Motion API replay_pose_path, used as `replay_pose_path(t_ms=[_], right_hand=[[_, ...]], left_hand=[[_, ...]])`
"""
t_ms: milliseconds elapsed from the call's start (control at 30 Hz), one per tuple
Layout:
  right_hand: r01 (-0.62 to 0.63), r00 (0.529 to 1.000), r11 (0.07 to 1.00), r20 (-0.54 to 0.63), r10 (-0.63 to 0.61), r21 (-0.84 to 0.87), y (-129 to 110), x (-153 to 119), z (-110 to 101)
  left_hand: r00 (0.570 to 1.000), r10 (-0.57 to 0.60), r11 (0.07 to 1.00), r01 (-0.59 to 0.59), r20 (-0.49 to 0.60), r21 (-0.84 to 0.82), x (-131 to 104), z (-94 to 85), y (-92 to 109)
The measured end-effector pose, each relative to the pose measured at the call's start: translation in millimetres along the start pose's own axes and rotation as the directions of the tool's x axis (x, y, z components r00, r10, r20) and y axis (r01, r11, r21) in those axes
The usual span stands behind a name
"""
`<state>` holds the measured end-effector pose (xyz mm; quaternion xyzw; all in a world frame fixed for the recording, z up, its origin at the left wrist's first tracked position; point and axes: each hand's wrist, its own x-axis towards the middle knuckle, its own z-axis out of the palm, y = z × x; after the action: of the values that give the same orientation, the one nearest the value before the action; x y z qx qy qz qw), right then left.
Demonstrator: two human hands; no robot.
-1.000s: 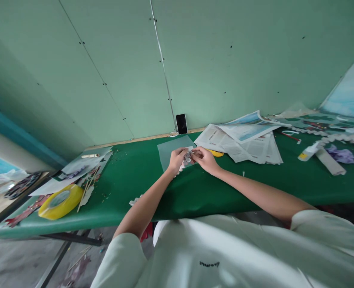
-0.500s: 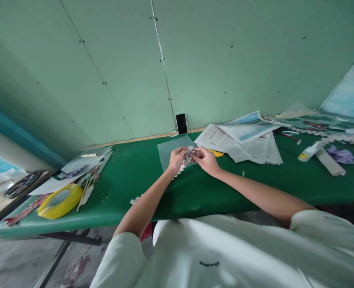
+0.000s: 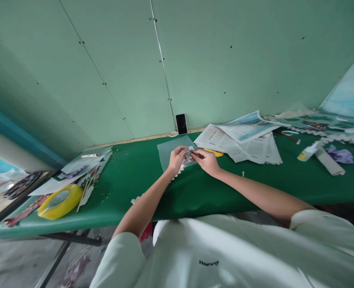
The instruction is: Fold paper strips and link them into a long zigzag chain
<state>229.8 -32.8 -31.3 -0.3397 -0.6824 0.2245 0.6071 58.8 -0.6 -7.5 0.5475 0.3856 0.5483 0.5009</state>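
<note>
Left hand [image 3: 177,158] and right hand [image 3: 207,161] as before, both at pale strip [image 3: 188,155].

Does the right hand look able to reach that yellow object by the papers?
Likely yes: the yellow object lies right beside the right hand, with nothing visible blocking the way, though that hand is busy at the pale folded strip.
</note>
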Motion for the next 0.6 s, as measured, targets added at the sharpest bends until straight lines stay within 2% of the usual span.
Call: replay_pose_path(t_ms=[133, 367, 467, 600], right_hand=[[0.059, 0.998, 0.997, 0.004, -0.059, -0.057, 3, 1, 0], [0.079, 0.995, 0.995, -0.049, -0.082, -0.065, 5, 2, 0], [0.157, 0.985, 0.977, -0.043, -0.165, -0.144, 2, 3, -2], [0.299, 0.95, 0.917, -0.008, -0.312, -0.263, 2, 5, -5]], left_hand=[[0.999, 0.032, 0.999, -0.031, 0.026, -0.015, 0, -0.7, 1], [0.998, -0.03, 0.992, 0.036, 0.049, -0.123, -6, 4.5, 11], [0.997, -0.056, 0.981, 0.066, 0.061, -0.182, -8, 5.9, 14], [0.994, -0.073, 0.972, 0.089, 0.079, -0.219, -9, 6.5, 16]])
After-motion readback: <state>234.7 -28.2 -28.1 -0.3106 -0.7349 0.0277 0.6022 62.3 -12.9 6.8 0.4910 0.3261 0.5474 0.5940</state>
